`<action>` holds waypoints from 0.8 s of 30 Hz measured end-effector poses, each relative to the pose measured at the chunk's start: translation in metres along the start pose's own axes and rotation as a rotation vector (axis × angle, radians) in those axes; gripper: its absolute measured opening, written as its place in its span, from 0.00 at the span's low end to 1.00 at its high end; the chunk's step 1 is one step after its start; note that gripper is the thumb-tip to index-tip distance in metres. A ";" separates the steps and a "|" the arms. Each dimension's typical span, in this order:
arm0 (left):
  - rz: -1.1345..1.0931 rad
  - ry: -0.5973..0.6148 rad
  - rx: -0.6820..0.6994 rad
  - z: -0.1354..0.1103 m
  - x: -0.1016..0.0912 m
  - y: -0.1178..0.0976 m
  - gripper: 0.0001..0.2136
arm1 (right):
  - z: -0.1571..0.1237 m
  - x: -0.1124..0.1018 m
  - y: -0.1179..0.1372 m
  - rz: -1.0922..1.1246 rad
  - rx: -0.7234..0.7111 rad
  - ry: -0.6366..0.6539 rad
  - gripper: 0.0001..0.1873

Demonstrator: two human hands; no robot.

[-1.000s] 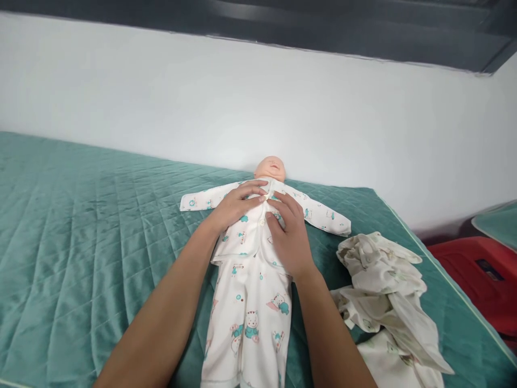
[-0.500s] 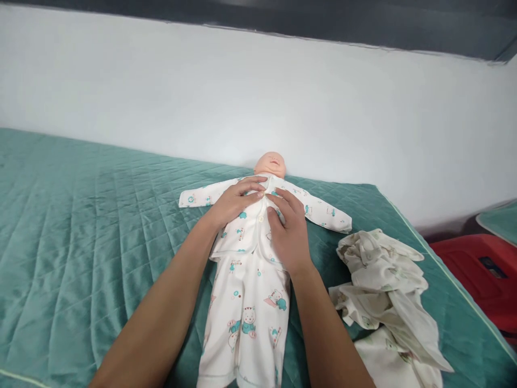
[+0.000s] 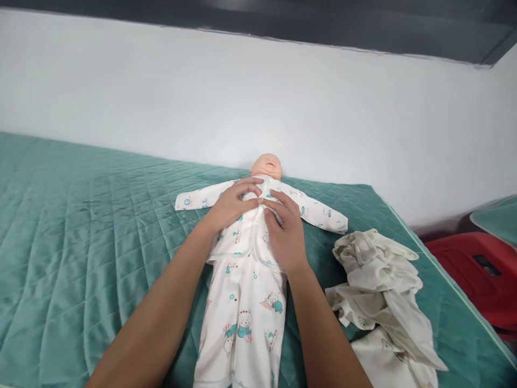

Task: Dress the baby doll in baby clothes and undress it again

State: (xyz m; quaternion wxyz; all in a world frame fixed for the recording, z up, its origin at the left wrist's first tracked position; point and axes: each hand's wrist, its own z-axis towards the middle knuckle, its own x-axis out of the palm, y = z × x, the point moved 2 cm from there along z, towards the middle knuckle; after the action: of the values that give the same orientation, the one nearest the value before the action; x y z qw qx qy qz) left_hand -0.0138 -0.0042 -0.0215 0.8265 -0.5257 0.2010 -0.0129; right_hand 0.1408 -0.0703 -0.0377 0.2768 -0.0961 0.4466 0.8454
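Observation:
A baby doll [image 3: 266,165] lies on its back, dressed in a white pajama top [image 3: 232,245] printed with small teal figures, its sleeves spread to both sides. Matching pajama pants [image 3: 242,345] cover the legs. My left hand [image 3: 237,202] rests on the chest, thumb and forefinger closed at the edge of the front opening. From the other side, my right hand [image 3: 286,229] meets it there, fingers bent onto the fabric and fingertips close to the left thumb. A pale button [image 3: 257,221] shows below the fingertips; whatever lies between them is mostly covered.
Crumpled off-white clothes [image 3: 383,291] lie to the right of the doll. The green quilted cover [image 3: 100,242] ends at a right edge, beyond which stands a red plastic object [image 3: 476,269]. A white wall [image 3: 258,97] rises behind the doll's head.
The view has shifted slightly. Both hands remain at the chest opening, and the left fingers have bent a little more toward the thumb.

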 end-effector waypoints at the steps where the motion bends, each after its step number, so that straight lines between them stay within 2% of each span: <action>1: 0.019 -0.006 0.009 0.000 0.001 -0.001 0.05 | 0.000 0.000 0.000 0.024 0.017 -0.021 0.13; 4: 0.089 -0.034 0.054 0.000 0.004 -0.004 0.04 | 0.000 0.000 -0.002 0.096 0.069 -0.089 0.11; 8: 0.228 -0.092 0.144 -0.001 0.008 -0.010 0.01 | 0.001 -0.001 -0.005 0.171 0.140 -0.106 0.09; 11: 0.270 -0.130 0.167 -0.006 0.011 -0.015 0.03 | 0.003 -0.004 -0.007 0.234 0.188 -0.125 0.09; 15: 0.229 -0.116 0.113 -0.022 0.014 -0.019 0.08 | 0.005 -0.007 -0.009 0.301 0.205 -0.146 0.10; 20: 0.165 -0.099 0.046 -0.039 0.012 -0.018 0.09 | 0.002 -0.009 -0.012 0.356 0.212 -0.151 0.12; 24: 0.067 -0.118 -0.031 -0.039 0.002 -0.014 0.08 | 0.000 -0.012 -0.010 0.390 0.120 -0.120 0.15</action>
State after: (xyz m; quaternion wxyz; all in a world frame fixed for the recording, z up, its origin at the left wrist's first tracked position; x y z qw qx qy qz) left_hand -0.0229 -0.0447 -0.0247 0.8285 -0.5314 0.1696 0.0489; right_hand 0.1559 -0.0707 -0.0402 0.1393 0.0590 0.4889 0.8591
